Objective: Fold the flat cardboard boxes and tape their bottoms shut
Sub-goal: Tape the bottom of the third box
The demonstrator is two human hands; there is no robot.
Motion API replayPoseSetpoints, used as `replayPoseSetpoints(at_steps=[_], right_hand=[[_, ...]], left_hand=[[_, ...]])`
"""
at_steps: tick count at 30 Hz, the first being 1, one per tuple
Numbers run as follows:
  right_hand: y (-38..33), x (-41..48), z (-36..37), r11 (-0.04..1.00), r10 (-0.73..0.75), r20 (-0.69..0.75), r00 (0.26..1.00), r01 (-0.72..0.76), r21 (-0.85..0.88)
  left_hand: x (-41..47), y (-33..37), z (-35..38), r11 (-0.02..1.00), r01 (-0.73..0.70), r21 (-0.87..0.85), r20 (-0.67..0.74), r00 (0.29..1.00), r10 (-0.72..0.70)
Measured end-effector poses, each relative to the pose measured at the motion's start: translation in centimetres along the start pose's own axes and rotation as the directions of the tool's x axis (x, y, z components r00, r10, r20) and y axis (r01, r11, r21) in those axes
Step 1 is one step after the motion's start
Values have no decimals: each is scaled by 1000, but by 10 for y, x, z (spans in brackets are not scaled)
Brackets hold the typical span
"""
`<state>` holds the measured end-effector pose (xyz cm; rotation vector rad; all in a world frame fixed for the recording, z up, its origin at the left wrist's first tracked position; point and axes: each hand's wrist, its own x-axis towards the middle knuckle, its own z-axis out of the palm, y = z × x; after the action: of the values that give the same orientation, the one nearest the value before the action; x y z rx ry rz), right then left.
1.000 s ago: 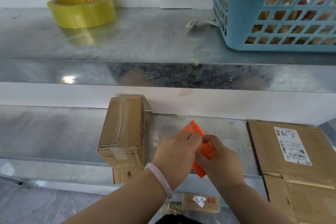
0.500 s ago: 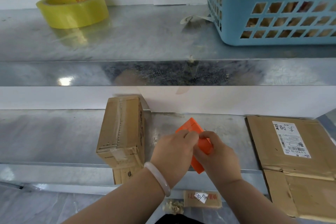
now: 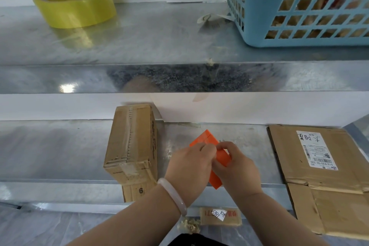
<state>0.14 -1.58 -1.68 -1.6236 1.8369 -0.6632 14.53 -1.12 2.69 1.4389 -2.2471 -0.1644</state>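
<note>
Little has shifted since the earlier frames — the orange flat box (image 3: 205, 139) stays held above the lower shelf (image 3: 50, 150), near its front edge. Left hand (image 3: 189, 168) and right hand (image 3: 236, 169) each pinch it with curled fingers, likely prying it open. Free shelf lies left of the taped box (image 3: 131, 142) — the tape roll (image 3: 75, 8) sits overhead.

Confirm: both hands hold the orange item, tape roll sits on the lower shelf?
No. Head view shows the tape roll on the upper shelf, not the lower. Left hand and right hand do hold the orange item.
</note>
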Motion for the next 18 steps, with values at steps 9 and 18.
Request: replayPoseSetpoints(at_steps=[9,18], right_hand=[[14,37,-40,999,26,-127,991,-21,47],[57,51,-34,854,-348,79,934,351,-384]], left_hand=[[21,26,-45,900,107,-422,-100,982,-163],[25,-23,-74,452,497,-741,203,807,-555]])
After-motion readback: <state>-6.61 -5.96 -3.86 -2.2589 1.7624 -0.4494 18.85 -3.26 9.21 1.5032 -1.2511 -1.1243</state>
